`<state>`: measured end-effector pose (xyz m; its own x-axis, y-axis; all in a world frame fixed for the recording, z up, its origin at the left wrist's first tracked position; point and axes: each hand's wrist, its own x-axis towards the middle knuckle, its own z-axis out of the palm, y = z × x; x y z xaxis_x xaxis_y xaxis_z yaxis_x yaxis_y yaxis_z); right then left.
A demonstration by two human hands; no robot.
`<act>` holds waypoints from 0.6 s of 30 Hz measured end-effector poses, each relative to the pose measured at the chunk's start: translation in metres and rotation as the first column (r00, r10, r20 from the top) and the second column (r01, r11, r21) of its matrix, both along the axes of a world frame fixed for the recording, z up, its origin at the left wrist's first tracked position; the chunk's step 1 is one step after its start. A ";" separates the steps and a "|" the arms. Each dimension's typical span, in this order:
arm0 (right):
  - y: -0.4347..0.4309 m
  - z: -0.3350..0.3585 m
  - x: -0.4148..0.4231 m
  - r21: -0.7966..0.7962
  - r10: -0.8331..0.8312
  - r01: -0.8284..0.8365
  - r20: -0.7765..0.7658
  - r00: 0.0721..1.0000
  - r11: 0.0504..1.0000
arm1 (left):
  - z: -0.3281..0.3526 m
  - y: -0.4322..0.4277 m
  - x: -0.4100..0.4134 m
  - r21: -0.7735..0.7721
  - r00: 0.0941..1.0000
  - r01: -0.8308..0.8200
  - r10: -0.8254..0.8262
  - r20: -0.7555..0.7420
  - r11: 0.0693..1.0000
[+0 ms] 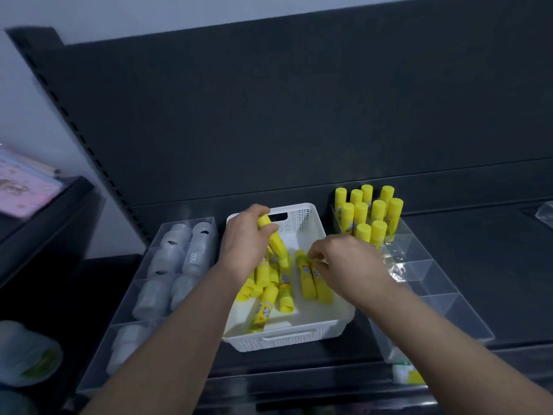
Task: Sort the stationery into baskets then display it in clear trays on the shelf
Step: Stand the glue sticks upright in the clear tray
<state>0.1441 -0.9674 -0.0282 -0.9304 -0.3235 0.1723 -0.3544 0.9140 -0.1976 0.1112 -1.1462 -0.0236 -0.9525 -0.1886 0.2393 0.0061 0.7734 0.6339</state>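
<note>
Over the white perforated plastic basket (302,217), my left hand (244,241) is gripping a yellow glue stick (276,241). My right hand (344,262) is pinching two lying glue sticks (311,283). Ten upright glue sticks (360,211) are filling the clear plastic tray's (431,265) far end, leaving room nearer me.

text: none legible | glue sticks (263,313): labels printed, too blurred to read

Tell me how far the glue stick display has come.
Done: yellow glue sticks stand upright in the far compartment of the clear plastic tray. In hand: the left hand grips one stick, the right hand pinches a second stick. Left: many lie in the white perforated basket; nearer compartments hold no sticks.
</note>
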 end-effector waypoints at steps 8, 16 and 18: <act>-0.050 -0.024 -0.022 0.028 -0.052 0.047 0.238 0.970 0.998 | -0.001 -0.031 0.017 0.045 0.993 -0.083 0.087 -0.085 0.996; -0.086 -0.037 -0.025 0.142 -0.138 0.093 0.350 0.927 0.985 | -0.004 -0.046 0.024 0.047 0.996 -0.029 0.032 -0.084 0.998; -0.086 -0.032 -0.021 0.073 -0.145 0.127 0.380 0.913 0.989 | -0.004 -0.048 0.023 0.043 0.996 -0.016 0.019 -0.081 0.999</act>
<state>0.1227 -1.0531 -0.0606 -0.9575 -0.1882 -0.2187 -0.1315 0.9593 -0.2498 0.1346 -1.1945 -0.0277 -0.9265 -0.2170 0.3076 0.0457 0.7462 0.6642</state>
